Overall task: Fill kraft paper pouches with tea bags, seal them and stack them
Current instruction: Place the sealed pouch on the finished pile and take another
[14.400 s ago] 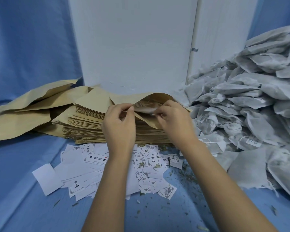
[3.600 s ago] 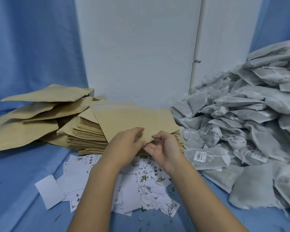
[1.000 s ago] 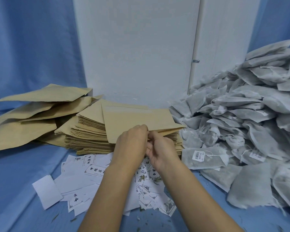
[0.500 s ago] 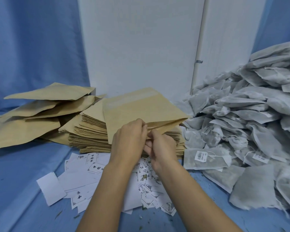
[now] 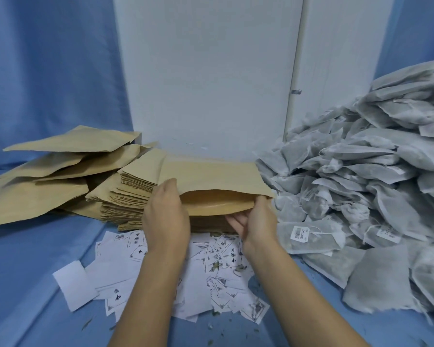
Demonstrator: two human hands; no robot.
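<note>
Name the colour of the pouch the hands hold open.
Kraft brown pouch, best seen in the head view.

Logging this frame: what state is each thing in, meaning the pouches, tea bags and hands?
held pouch, mouth spread open toward the camera, no tea bag visible inside.
left hand, grips the pouch's left end.
right hand, grips the mouth's right corner.
flat pouch stack, neat, under the held pouch.
bulging pouches, loosely piled at left; seals not readable.
tea bags, heaped at right.
</note>
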